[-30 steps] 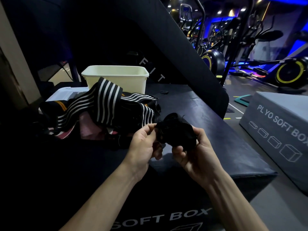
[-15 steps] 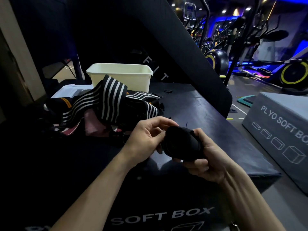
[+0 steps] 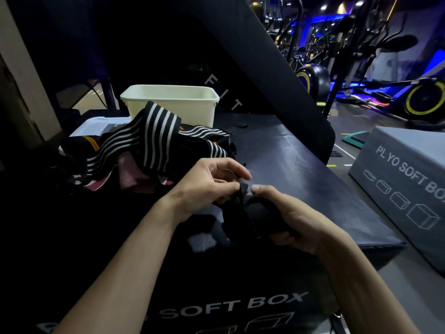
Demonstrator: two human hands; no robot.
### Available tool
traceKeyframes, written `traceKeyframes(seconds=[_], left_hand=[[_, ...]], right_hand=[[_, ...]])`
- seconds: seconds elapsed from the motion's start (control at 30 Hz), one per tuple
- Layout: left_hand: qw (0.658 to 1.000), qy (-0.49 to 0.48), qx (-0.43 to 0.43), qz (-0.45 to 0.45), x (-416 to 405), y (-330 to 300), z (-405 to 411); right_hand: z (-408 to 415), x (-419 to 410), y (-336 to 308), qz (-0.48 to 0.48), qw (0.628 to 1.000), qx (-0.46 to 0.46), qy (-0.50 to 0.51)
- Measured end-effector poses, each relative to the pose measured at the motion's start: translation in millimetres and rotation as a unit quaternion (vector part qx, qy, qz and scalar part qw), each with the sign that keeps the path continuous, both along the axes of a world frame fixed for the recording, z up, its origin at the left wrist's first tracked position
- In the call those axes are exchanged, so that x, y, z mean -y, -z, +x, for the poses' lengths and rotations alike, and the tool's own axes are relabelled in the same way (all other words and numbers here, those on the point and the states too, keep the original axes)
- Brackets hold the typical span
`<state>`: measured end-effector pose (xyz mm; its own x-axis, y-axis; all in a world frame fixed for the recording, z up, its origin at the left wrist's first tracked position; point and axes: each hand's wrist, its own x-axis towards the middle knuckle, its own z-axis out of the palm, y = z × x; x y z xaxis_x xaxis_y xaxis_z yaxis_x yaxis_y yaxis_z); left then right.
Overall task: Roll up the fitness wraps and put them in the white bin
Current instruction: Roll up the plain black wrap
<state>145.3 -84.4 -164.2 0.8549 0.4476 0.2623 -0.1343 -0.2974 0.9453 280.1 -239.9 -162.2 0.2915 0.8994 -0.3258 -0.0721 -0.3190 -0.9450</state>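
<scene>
Head view: a black fitness wrap [image 3: 250, 213], rolled into a compact bundle, is held above the near edge of the black soft box [image 3: 301, 179].
Right hand [image 3: 293, 220]: curled under and round the roll, thumb laid on top — clamped on it.
Left hand [image 3: 212, 186]: the loose tail of the wrap is pinched between thumb and fingertips, just beside the right thumb.
Remaining wraps: a heap of striped wraps [image 3: 154, 143] is left unrolled on the box, well apart from the hands, in front of the white bin [image 3: 173, 104].
Handling: the wrap is judged light, soft and springy — a roll that is likely to loosen if the grip is eased. It is best taken round the middle with the free end trapped under a thumb.
Hard to make out: black fabric on a black surface in dim light, so the roll's layers and any fastening strip cannot be told. The bin's inside is hidden by its near wall, and the right fingers are hidden beneath the roll.
</scene>
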Motion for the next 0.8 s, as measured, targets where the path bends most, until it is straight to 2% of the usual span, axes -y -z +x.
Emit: traceKeyframes(seconds=[0.13, 0.4, 0.57, 0.67, 0.8], left_hand=[[0.999, -0.008, 0.013, -0.047, -2.9, 4.4, 0.2], [0.993, -0.007, 0.055, -0.109, 3.9, 10.7, 2.7], [0.989, -0.047, 0.093, -0.102, 9.1, 10.1, -1.2], [0.99, -0.003, 0.103, -0.096, 10.5, 11.7, -6.7], [0.997, 0.034, 0.061, -0.015, 15.2, 14.5, -12.5]], right_hand=[[6.7, 1.3, 0.4, 0.022, 0.999, -0.04, 0.019], [5.8, -5.3, 5.8, 0.127, 0.972, -0.197, -0.006], [6.8, -5.5, 7.1, 0.141, 0.963, -0.228, 0.017], [5.3, -7.5, 10.0, 0.132, 0.963, -0.232, 0.031], [1.9, -9.0, 10.5, 0.133, 0.964, -0.225, 0.041]])
